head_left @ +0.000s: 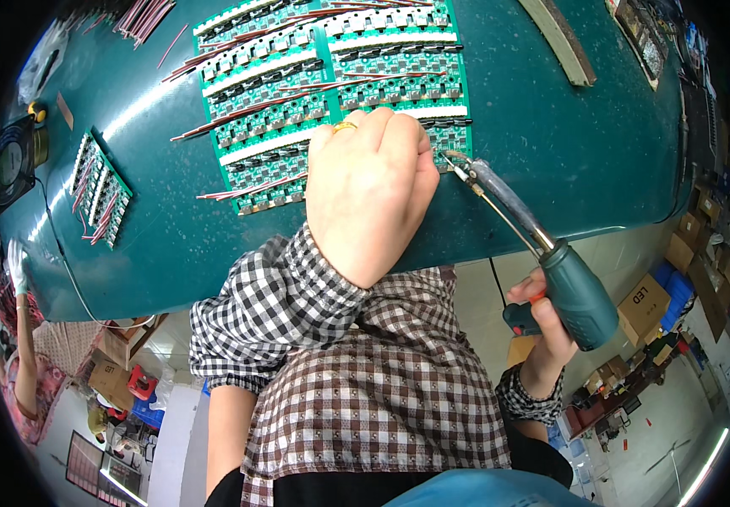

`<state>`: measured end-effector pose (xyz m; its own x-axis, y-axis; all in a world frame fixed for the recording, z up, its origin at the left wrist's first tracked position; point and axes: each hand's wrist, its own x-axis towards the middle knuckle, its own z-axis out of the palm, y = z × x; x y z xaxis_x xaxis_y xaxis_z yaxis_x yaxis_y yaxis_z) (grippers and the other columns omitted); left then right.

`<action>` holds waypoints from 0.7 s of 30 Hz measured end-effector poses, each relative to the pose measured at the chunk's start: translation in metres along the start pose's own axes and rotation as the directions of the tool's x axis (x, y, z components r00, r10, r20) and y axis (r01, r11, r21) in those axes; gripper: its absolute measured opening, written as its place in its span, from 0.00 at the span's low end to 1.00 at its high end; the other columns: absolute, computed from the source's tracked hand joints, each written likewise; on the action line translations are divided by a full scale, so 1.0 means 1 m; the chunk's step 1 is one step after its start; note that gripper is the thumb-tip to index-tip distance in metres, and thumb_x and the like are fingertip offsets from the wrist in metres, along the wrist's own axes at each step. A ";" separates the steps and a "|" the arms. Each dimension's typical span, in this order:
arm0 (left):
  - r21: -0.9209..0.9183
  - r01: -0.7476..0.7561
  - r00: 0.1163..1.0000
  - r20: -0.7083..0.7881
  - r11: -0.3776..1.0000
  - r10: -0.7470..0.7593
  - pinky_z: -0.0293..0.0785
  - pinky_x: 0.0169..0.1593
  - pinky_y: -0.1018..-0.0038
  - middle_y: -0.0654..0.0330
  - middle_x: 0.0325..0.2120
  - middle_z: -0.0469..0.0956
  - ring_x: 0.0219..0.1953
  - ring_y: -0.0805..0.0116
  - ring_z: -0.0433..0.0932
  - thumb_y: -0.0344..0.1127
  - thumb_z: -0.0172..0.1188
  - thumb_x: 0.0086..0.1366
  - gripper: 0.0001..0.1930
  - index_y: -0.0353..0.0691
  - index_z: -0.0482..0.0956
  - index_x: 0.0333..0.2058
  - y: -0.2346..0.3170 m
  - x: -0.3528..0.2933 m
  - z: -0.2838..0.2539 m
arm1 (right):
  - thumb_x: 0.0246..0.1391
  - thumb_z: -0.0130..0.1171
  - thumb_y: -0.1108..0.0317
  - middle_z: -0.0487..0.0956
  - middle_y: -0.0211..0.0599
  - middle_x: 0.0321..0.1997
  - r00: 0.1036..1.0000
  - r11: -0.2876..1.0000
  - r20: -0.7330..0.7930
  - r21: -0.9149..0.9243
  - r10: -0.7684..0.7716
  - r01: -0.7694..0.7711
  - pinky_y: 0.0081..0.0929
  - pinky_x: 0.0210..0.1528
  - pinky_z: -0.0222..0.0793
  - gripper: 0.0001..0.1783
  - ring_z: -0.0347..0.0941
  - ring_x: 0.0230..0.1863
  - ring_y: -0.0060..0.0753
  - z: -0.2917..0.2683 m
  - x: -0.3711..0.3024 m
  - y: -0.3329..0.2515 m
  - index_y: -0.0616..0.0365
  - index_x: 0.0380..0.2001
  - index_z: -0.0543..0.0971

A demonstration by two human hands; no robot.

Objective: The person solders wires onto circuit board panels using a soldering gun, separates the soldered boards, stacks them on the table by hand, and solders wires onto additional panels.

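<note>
A large green panel of small circuit boards [329, 72] lies on the dark green table in front of me, with rows of white and black parts. Thin red and white wires [234, 116] lie across it in several places. My left hand [369, 190] rests over the panel's near edge, fingers curled together in a pinch. Whatever they hold is hidden beneath the hand. In my right hand [551, 325] is a green soldering gun [583, 296], gripped by its handle. Its metal tip meets the panel's near right corner, just right of my left fingers.
A smaller circuit board panel with wires [101, 193] lies at the left. Behind it are a fan [12, 160] and a wire bundle [141, 19]. A wooden strip [563, 42] lies far right. Another person's gloved hand [18, 269] shows at the left edge.
</note>
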<state>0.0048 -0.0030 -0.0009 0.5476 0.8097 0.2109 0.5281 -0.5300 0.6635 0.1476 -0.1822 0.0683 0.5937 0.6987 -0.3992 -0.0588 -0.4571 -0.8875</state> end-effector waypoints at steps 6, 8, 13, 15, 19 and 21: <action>-0.027 0.007 1.000 -0.019 1.000 -0.008 0.62 0.27 0.70 0.63 0.19 0.70 0.22 0.66 0.70 0.24 0.60 0.45 0.08 0.40 0.70 0.23 0.000 -0.002 0.003 | 0.43 0.59 0.65 0.73 0.42 0.28 0.999 1.000 0.029 -0.020 -0.018 0.018 0.31 0.33 0.74 0.20 0.73 0.28 0.35 -0.001 0.002 0.003 0.72 0.36 0.73; 0.006 0.004 1.000 -0.025 1.000 -0.004 0.61 0.27 0.70 0.63 0.19 0.69 0.22 0.66 0.70 0.24 0.60 0.45 0.08 0.40 0.70 0.23 0.000 -0.003 0.003 | 0.42 0.59 0.65 0.73 0.42 0.28 0.999 0.999 0.026 -0.024 -0.025 0.026 0.31 0.32 0.74 0.20 0.73 0.28 0.35 -0.001 0.001 0.003 0.72 0.36 0.73; 0.030 0.014 1.000 -0.024 0.999 -0.014 0.60 0.29 0.71 0.65 0.19 0.69 0.23 0.67 0.70 0.24 0.61 0.45 0.08 0.41 0.70 0.23 0.001 -0.003 0.003 | 0.42 0.59 0.66 0.72 0.42 0.27 0.999 0.999 0.020 -0.025 -0.039 0.039 0.32 0.32 0.75 0.19 0.72 0.27 0.34 -0.001 0.002 0.003 0.71 0.34 0.73; 0.055 0.029 1.000 0.004 0.998 -0.029 0.60 0.29 0.71 0.65 0.19 0.69 0.23 0.68 0.70 0.24 0.61 0.45 0.09 0.42 0.70 0.23 0.002 -0.004 0.003 | 0.43 0.59 0.65 0.72 0.42 0.27 0.999 0.999 0.026 -0.023 -0.032 0.033 0.32 0.32 0.75 0.19 0.72 0.27 0.34 -0.002 0.002 0.003 0.72 0.34 0.73; 0.061 0.007 1.000 -0.029 0.998 -0.005 0.60 0.30 0.71 0.66 0.19 0.69 0.23 0.68 0.69 0.24 0.61 0.45 0.09 0.42 0.70 0.23 0.001 -0.004 0.005 | 0.44 0.61 0.73 0.75 0.38 0.24 0.996 0.996 0.082 0.083 -0.033 0.027 0.40 0.47 0.68 0.19 0.74 0.28 0.35 -0.003 0.002 0.003 0.71 0.41 0.73; 0.054 0.000 0.999 -0.043 0.999 0.002 0.60 0.29 0.71 0.65 0.19 0.69 0.23 0.68 0.69 0.25 0.61 0.45 0.09 0.42 0.70 0.23 0.001 -0.004 0.005 | 0.45 0.61 0.73 0.75 0.38 0.23 0.999 0.996 0.044 0.084 -0.027 0.024 0.40 0.47 0.67 0.19 0.74 0.28 0.34 -0.003 0.001 0.003 0.71 0.40 0.73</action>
<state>0.0063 -0.0077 -0.0050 0.5201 0.8187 0.2432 0.5622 -0.5426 0.6241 0.1501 -0.1842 0.0659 0.5589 0.7347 -0.3845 -0.1120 -0.3926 -0.9129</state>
